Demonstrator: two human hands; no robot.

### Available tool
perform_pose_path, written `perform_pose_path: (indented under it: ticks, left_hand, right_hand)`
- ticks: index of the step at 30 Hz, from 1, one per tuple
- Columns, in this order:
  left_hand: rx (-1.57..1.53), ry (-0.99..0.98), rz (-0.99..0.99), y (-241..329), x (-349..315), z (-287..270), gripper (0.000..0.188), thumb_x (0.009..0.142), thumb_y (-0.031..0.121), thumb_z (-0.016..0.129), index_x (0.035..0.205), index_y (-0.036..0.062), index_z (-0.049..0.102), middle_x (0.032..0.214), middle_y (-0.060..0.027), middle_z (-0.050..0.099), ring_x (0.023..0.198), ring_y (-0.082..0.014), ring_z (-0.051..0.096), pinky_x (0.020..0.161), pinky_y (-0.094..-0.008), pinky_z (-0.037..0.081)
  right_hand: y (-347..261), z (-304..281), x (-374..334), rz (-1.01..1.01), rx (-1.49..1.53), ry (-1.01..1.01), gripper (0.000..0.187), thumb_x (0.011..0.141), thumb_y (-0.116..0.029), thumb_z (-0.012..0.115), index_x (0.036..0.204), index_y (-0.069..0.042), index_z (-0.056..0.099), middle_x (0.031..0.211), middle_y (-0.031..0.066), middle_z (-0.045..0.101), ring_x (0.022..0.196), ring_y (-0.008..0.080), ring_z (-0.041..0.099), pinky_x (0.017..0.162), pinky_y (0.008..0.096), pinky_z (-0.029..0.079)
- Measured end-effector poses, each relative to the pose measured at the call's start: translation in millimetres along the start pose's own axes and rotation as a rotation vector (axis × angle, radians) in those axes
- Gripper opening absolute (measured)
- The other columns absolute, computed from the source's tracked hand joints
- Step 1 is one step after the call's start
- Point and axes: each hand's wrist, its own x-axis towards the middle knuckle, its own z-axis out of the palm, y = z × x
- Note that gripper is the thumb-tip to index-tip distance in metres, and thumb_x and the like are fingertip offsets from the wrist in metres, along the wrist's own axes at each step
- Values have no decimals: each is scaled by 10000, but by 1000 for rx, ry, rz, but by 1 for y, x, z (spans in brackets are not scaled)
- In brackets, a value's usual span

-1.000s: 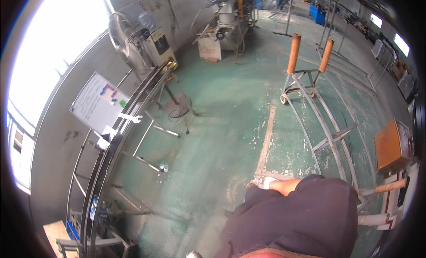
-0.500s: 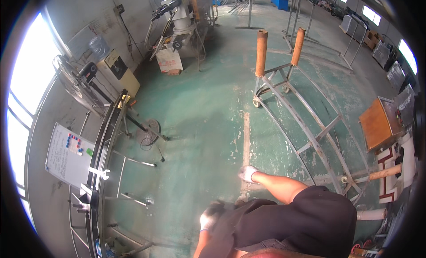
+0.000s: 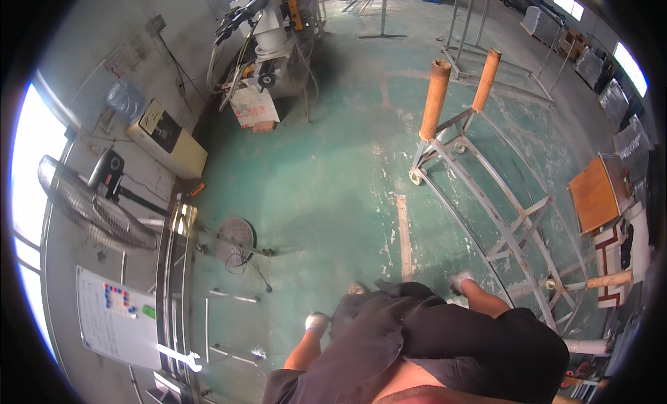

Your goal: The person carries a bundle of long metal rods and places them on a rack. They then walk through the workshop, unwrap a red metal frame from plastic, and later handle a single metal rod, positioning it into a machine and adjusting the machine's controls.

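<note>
My left hand [image 3: 317, 322], in a white glove, hangs at my left side over the green floor, in the lower middle of the view. No object shows in it, and its fingers are too small to read. My right hand [image 3: 460, 280], gloved too, hangs out to my right, slightly blurred, and its finger pose is unclear. Nearest to it is a long grey metal frame cart [image 3: 497, 220] on small wheels. Two upright rust-brown rollers [image 3: 435, 102] stand at the cart's far end. My dark clothing [image 3: 417, 334] covers the lower middle.
Along the left runs a narrow metal rail bench [image 3: 182, 265] with a white wrench shape [image 3: 179, 357]. Nearby are a large fan [image 3: 94, 206], a whiteboard [image 3: 118, 320] and a water dispenser [image 3: 167, 140]. Machinery [image 3: 267, 43] stands far left; an orange-brown cabinet [image 3: 594, 195] is at right.
My view has moved forward and turned a little left; the bench and fan look nearer. My left hand has swung forward and into clearer sight, while my right hand has dropped back toward my side.
</note>
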Motion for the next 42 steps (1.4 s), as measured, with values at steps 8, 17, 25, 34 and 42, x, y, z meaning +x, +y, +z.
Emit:
perform_pose_path:
  ticks: [8, 17, 25, 34, 42]
  left_hand:
    - [-721, 231, -162, 4, 106, -209, 214, 972, 206, 700, 1051, 75, 850, 1115, -137, 806, 985, -306, 750, 871, -424, 623]
    - [384, 191, 543, 56, 236, -405, 319, 976, 371, 699, 1126, 148, 871, 1191, -160, 844, 1126, -360, 799, 979, -433, 629]
    - [-1056, 280, -159, 224, 342, -630, 284, 888, 76, 731, 1147, 8, 826, 947, -109, 818, 809, -200, 749, 762, -357, 612]
    - [457, 51, 388, 288, 603, -794, 408, 991, 413, 739, 1293, 149, 815, 1372, -167, 781, 1313, -357, 736, 1075, -470, 621]
    - [172, 157, 289, 477, 733, -1064, 363, 985, 330, 676, 1180, 75, 844, 1290, -215, 806, 1214, -412, 771, 1061, -480, 612]
  right_hand:
    - [-96, -46, -17, 320, 368, -187, 376, 1045, -355, 681, 1064, -14, 838, 1008, 168, 831, 872, 318, 801, 827, 477, 631]
    - [-215, -295, 251, 195, 380, -193, 627, 1076, -581, 542, 1156, -50, 866, 1211, 222, 830, 1146, 427, 785, 1005, 514, 605]
    - [-305, -576, 460, -371, 264, 422, 427, 1063, -389, 572, 1137, -44, 811, 1183, 242, 798, 1115, 473, 753, 945, 540, 596]
    - [-243, -663, 572, 277, 513, 266, 431, 1005, -405, 698, 1196, -54, 860, 1281, 219, 813, 1242, 452, 748, 1041, 502, 605]
    - [-144, -509, 640, 118, 56, -106, 272, 873, -252, 907, 1089, -88, 883, 1199, 139, 851, 1092, 337, 821, 874, 521, 642]
